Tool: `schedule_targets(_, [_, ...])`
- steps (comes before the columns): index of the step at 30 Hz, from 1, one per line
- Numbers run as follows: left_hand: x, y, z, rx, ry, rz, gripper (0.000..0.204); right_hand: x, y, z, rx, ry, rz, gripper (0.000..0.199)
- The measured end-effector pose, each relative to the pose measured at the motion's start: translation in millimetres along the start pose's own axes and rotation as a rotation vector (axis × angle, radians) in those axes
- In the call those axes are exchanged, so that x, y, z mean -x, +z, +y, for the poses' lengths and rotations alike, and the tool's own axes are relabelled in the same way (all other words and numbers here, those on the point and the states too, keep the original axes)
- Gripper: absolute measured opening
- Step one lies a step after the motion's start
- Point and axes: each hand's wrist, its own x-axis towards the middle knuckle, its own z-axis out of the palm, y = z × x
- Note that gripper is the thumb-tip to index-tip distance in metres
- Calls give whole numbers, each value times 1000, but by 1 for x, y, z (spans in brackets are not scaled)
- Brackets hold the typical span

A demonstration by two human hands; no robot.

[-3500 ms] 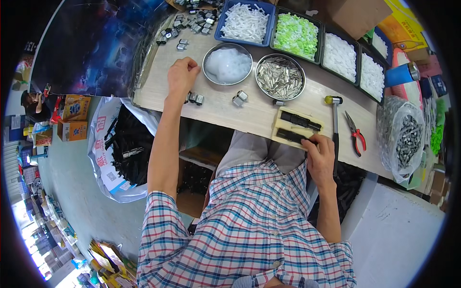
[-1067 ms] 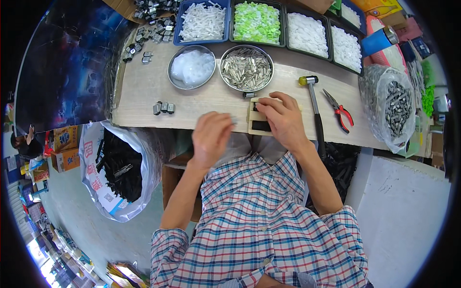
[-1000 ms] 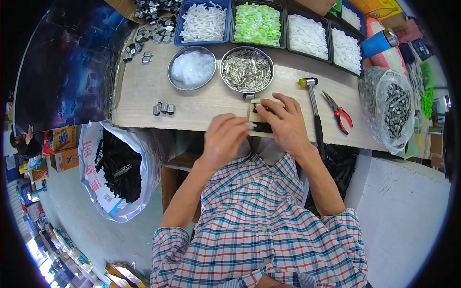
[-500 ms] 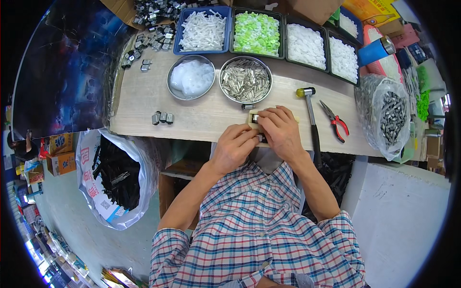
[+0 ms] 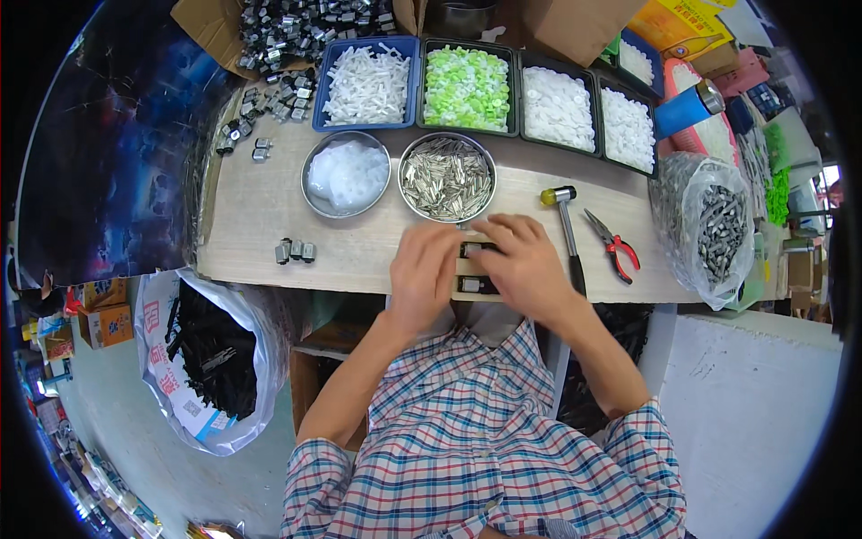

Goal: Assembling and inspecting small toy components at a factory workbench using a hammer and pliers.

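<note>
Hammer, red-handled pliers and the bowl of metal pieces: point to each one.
hammer (image 5: 568, 235): head view, on its dark handle.
red-handled pliers (image 5: 622, 255): head view, on a red grip.
bowl of metal pieces (image 5: 403, 162): head view, on its left rim.

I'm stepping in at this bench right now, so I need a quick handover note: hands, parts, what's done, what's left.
Left hand and right hand: both rest on the small wooden jig at the bench's front edge; black parts sit in it. What the fingers grip is hidden.
Parts: bowl of metal pins and bowl of clear pieces just behind the jig; hammer and red-handled pliers on the right.
Done: three small grey pieces lie to the left.
Left: the parts in the jig appear unfinished.
</note>
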Motion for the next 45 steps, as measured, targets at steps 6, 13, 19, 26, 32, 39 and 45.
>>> schedule_targets(6, [-62, 40, -34, -304, -89, -132, 24, -94, 33, 94, -286, 304, 396, 21])
schedule_targets(13, [-64, 45, -40, -337, -154, -160, 20, -142, 52, 117, 12, 450, 238, 15])
schedule_targets(19, [-62, 40, -41, -188, -144, -59, 25, -124, 55, 111, -28, 363, 361, 13])
schedule_targets(26, [-49, 10, 18, 371, -627, -22, 13, -7, 40, 6, -1239, 670, 470, 8])
schedule_targets(32, [-7, 7, 60, 668, -817, -97, 14, 41, 31, -43, -1737, 795, 596, 19])
schedule_targets(39, [7, 12, 77, 574, -786, -68, 11, 55, 30, -53, -1798, 816, 626, 21])
schedule_targets(45, [12, 11, 81, 551, -793, -80, 11, 60, 29, -58, -1552, 734, 646, 20])
